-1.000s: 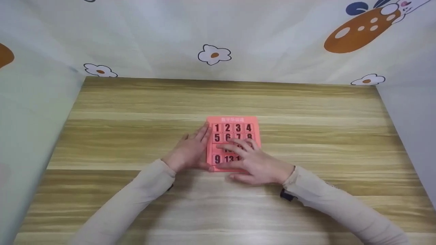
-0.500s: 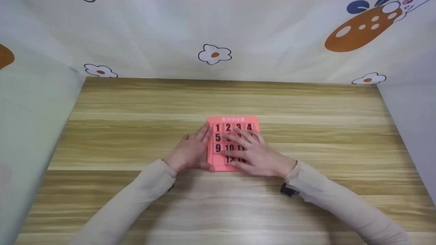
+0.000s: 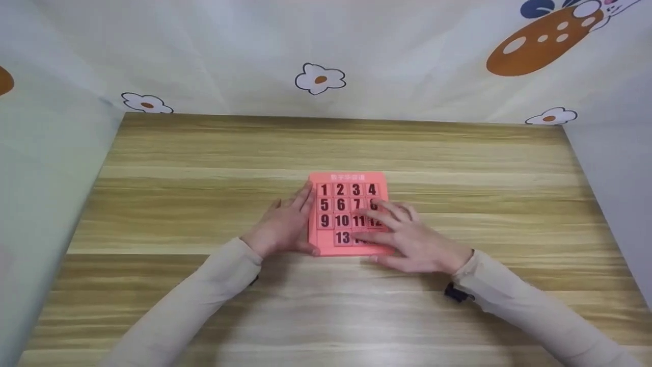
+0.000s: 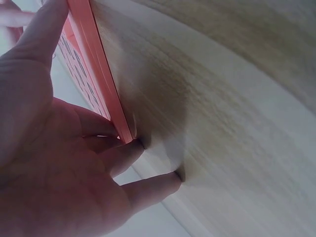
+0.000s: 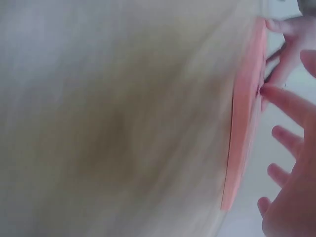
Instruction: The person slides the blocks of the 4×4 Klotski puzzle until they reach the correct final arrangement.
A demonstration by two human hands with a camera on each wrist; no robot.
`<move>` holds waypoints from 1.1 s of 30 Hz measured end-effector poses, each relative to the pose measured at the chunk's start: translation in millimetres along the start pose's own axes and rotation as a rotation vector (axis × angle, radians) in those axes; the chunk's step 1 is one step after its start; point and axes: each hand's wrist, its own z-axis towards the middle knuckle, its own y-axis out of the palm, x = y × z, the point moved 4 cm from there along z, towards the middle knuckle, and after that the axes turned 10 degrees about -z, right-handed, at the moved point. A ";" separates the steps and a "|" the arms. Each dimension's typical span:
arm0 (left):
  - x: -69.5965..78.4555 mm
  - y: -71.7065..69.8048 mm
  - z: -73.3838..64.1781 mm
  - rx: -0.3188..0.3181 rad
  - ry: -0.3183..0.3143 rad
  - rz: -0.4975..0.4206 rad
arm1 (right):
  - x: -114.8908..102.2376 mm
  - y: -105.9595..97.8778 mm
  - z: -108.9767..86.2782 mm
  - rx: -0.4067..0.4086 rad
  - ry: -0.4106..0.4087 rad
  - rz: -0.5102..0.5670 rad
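Observation:
A pink sliding number puzzle [image 3: 326, 251] lies flat on the wooden table. Its top three rows run from 1 to 12, the 8 and 12 partly covered by fingers. The bottom row has a gap at its left end, then the 13 tile [image 3: 343, 238]; tiles to the right are mostly covered. My left hand [image 3: 283, 227] rests along the puzzle's left edge, thumb at the lower left corner. My right hand [image 3: 415, 242] is spread over the lower right part. In the right wrist view, one extended fingertip [image 5: 264, 90] touches the puzzle's face; the other fingers are raised.
The wooden table [image 3: 204, 153] extends around the puzzle on all sides. Behind it hangs a pale cloth [image 3: 229, 51] printed with flowers and an orange figure. Pale panels border the left and right sides.
The 9 tile has moved up from the bottom row to the third row, leaving the lower left gap. My right hand has shifted right, uncovering more tiles. The left hand has stayed put.

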 end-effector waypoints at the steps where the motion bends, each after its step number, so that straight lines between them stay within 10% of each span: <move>1: -0.1 -0.3 -0.4 0.000 0.000 0.008 | -3.2 1.5 3.8 -0.005 -0.009 -0.003; 10: -1.8 -2.4 -1.7 0.006 0.004 0.014 | -18.1 4.0 32.0 -0.049 -0.053 -0.024; 16: 0.4 -3.1 -2.9 0.006 0.006 0.011 | -1.3 -9.0 8.2 0.105 -0.020 -0.020; 24: 1.8 -2.1 -0.8 0.002 -0.006 0.020 | -5.5 2.7 6.8 -0.017 -0.014 -0.023; 33: 0.9 -2.4 -1.6 0.003 0.006 0.034 | 14.8 -20.2 -23.6 0.137 0.055 0.014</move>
